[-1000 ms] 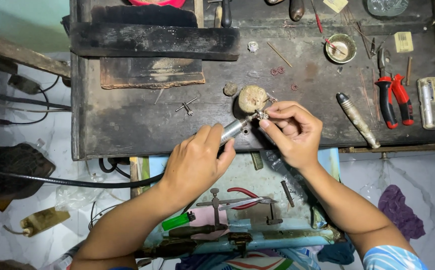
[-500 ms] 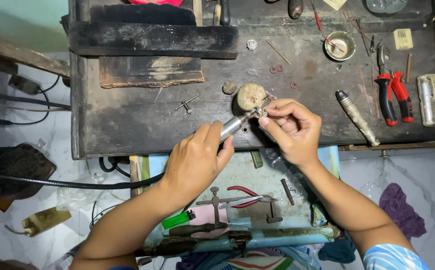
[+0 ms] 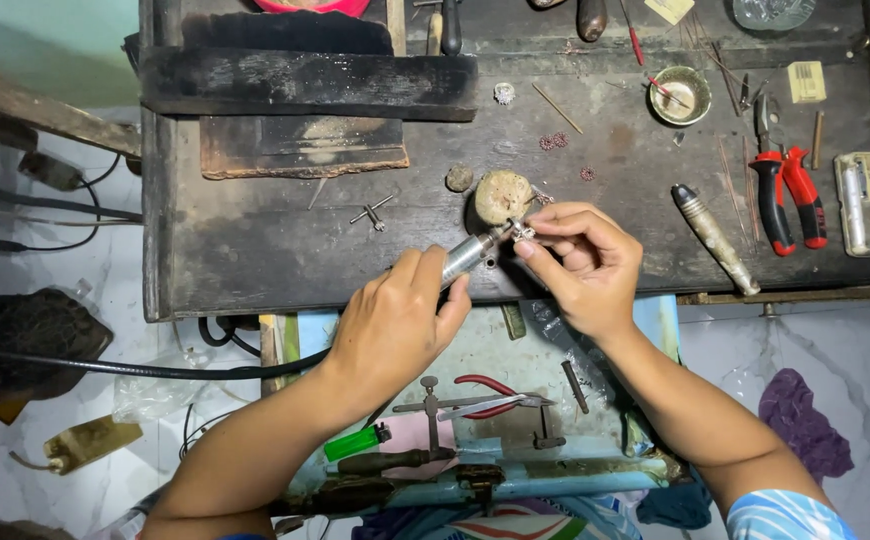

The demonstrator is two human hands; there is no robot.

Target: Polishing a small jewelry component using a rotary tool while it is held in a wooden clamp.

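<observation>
Gripping a slim silver rotary handpiece [image 3: 467,255], the left hand [image 3: 395,325] is curling tight around it while the right hand [image 3: 580,262] is pinching a tiny metal piece [image 3: 525,232] at its tip, above the dark scarred wooden surface [image 3: 255,235]. A round tan wooden peg [image 3: 502,196] is standing just behind; red-handled pliers [image 3: 790,195] and a knurled metal tool [image 3: 715,238] are lying to the right.

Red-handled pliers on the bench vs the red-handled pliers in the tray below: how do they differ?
The bench pliers lie right of both hands, handles toward the bench edge; the tray pliers lie roughly crosswise below the hands. The bench pliers show thick red and black grips in full view; the tray pliers show thin red handles, partly crossed by a metal tool. The bench pliers look larger. Both have red handles, and neither hand touches them.
</observation>
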